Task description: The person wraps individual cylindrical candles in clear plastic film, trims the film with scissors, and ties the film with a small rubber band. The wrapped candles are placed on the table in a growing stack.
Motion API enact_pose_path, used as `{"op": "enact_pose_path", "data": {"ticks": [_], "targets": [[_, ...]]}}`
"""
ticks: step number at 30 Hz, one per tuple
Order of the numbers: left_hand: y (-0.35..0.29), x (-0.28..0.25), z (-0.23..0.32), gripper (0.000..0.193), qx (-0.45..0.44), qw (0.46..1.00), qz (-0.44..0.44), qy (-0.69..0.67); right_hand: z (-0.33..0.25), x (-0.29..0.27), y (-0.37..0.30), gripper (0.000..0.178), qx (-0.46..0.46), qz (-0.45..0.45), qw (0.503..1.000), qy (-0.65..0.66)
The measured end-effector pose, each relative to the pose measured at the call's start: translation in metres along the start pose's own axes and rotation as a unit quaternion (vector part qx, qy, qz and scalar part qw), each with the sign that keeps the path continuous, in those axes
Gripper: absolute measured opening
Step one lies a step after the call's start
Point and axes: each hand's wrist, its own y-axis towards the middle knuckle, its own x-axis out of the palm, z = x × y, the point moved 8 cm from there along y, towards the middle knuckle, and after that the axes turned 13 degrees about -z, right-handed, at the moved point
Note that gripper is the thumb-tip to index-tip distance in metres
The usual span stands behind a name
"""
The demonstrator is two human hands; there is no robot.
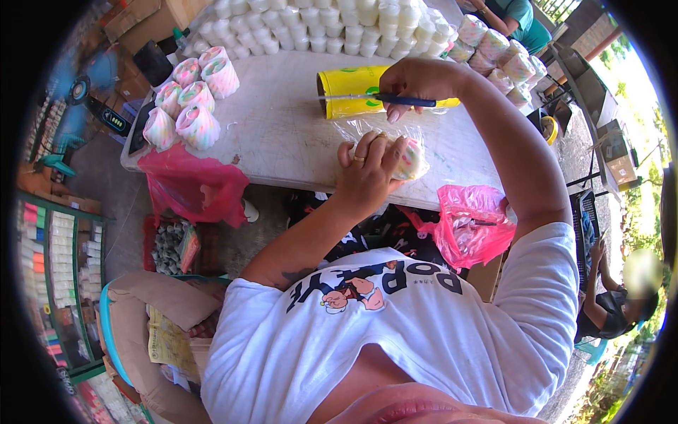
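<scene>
My left hand [371, 166] curls over a small pastel-patterned bundle [410, 164] near the table's front edge, pressing it down. Clear plastic film [357, 128] lies around the bundle and reaches toward a yellow tube [346, 83] with green marks. In my right hand [417, 83], above the tube, is a thin-bladed knife [408, 100] with a dark blue handle. Its blade points left across the tube. The fingers partly hide the handle.
Pale table [275, 120]. Similar bundles stand at its left end [198, 124] and far right [494, 44]; white cylinders [318, 28] are stacked behind. Pink plastic bags hang at the front left [191, 180] and right [473, 222]. Other people sit at the far right [519, 14] and right [607, 307].
</scene>
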Motion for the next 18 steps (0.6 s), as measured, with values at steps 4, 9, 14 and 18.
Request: {"op": "enact_pose_path", "data": {"ticks": [4, 9, 14, 18], "targets": [[0.002, -0.009, -0.001, 0.078, 0.038, 0.998, -0.037, -0.042, 0.032, -0.019, -0.084, 0.036, 0.073, 0.239, 0.967, -0.047], [-0.018, -0.002, 0.003, 0.072, 0.105, 0.992, 0.048, -0.056, 0.151, 0.066, -0.181, 0.034, 0.379, 0.419, 0.822, -0.069], [-0.024, -0.001, 0.011, 0.069, 0.139, 0.987, 0.073, -0.041, 0.206, 0.11, -0.198, 0.038, 0.446, 0.451, 0.769, -0.082], [-0.023, 0.001, 0.009, 0.062, 0.15, 0.985, 0.07, -0.038, 0.112, 0.08, -0.151, 0.044, 0.169, 0.544, 0.817, -0.093]]}}
